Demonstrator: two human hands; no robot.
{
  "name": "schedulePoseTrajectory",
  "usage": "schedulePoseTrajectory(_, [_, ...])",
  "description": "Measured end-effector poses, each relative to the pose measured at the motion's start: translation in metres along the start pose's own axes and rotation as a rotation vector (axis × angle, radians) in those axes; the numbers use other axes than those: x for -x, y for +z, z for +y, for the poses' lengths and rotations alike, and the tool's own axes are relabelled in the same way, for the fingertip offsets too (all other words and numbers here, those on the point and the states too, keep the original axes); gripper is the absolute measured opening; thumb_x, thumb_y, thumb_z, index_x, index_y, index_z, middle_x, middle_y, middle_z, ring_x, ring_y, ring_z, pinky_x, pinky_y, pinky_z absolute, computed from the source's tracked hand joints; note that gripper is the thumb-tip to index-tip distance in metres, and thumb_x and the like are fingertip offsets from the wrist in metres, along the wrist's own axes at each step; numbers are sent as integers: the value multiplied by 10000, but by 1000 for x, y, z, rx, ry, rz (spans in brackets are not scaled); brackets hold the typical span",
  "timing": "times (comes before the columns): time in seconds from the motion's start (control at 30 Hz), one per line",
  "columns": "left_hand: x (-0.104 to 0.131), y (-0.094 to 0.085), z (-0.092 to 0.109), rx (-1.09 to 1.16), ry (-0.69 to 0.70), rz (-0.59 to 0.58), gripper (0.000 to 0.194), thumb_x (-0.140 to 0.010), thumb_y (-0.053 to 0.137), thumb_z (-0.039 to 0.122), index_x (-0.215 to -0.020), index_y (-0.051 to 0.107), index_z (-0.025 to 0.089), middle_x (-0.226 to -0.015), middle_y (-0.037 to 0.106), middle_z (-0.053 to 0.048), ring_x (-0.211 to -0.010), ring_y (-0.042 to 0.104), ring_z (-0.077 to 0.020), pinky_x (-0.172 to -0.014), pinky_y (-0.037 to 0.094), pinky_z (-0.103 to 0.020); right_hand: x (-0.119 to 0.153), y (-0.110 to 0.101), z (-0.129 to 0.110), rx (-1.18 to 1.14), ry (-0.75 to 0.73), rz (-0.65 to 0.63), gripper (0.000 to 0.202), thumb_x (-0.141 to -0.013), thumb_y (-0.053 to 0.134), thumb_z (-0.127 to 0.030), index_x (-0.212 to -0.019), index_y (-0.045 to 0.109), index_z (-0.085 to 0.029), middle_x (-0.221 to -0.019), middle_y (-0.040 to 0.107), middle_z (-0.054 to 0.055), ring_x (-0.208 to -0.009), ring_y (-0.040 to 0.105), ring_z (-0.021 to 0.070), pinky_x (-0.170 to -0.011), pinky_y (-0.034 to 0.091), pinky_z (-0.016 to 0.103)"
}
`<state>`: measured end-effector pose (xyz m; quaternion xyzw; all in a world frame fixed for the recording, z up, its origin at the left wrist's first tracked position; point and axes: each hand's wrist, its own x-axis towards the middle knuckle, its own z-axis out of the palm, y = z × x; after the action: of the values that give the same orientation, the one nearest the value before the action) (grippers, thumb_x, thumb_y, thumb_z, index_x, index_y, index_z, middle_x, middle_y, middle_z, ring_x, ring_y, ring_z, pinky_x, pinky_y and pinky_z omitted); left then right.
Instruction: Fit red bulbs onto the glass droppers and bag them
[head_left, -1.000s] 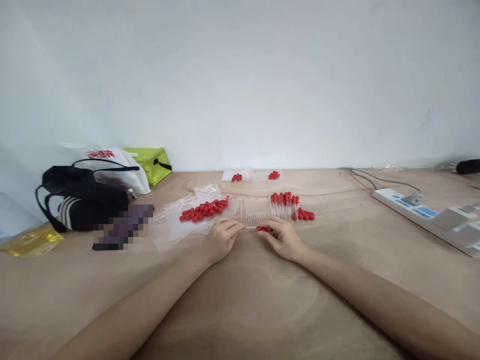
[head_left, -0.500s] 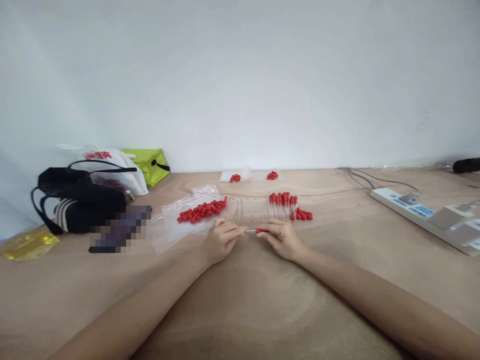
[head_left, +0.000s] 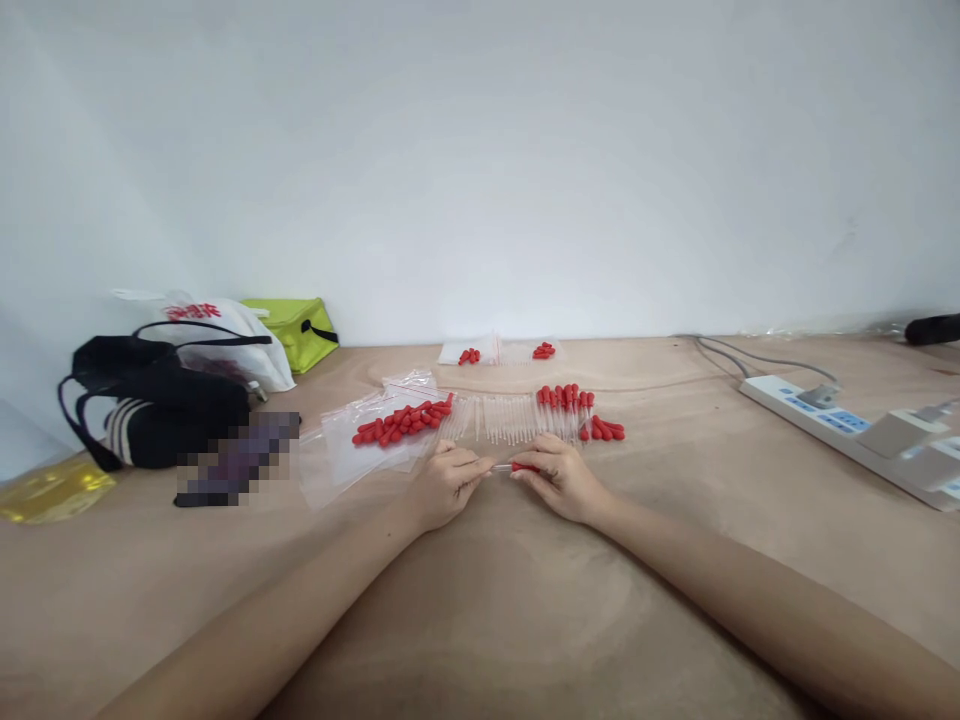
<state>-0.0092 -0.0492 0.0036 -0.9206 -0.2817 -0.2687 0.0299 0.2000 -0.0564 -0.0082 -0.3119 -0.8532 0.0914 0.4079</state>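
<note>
My left hand (head_left: 452,482) pinches a thin clear dropper tube (head_left: 502,467) held level above the table. At the tube's right end, my right hand (head_left: 559,480) pinches a red rubber bulb (head_left: 522,467), which meets the glass. Just behind the hands lies a row of clear dropper tubes (head_left: 510,418). Several finished-looking droppers with red bulbs (head_left: 564,397) lie at the row's right end. Loose red bulbs (head_left: 604,429) sit beside them. A larger pile of red bulbs (head_left: 401,424) rests on clear zip bags (head_left: 341,465) to the left.
Farther back, small bags (head_left: 480,352) hold red bulbs near the wall. On the left stand a black bag (head_left: 161,410), a white plastic bag (head_left: 259,350) and a green box-shaped bag (head_left: 296,335). A power strip (head_left: 847,430) with plugs lies to the right.
Both hands stay nearly in place on the dropper. The right fingers have shifted slightly on the bulb, and more of its red shows. The view has moved a little.
</note>
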Motion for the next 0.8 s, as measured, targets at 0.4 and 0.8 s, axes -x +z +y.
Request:
schedulePoseTrajectory(0.4, [-1, 8, 4, -48, 55, 80, 226, -862, 368, 181, -866, 594, 170, -631, 619, 6, -562, 520, -100, -639, 260, -295, -6, -1, -9, 300, -90, -82, 182, -823, 469, -293, -771, 601, -179, -666, 575, 11, -702, 434, 140, -768, 236, 359])
schedulePoseTrajectory(0.8, [-4, 5, 7, 40, -59, 111, 189, -866, 407, 227, -930, 577, 173, -792, 672, -23, -645, 582, -114, -726, 313, -298, -7, 1, 0, -69, 128, 13, 189, -764, 556, -353, -852, 593, -190, -777, 624, 31, -751, 524, 157, -776, 331, 368])
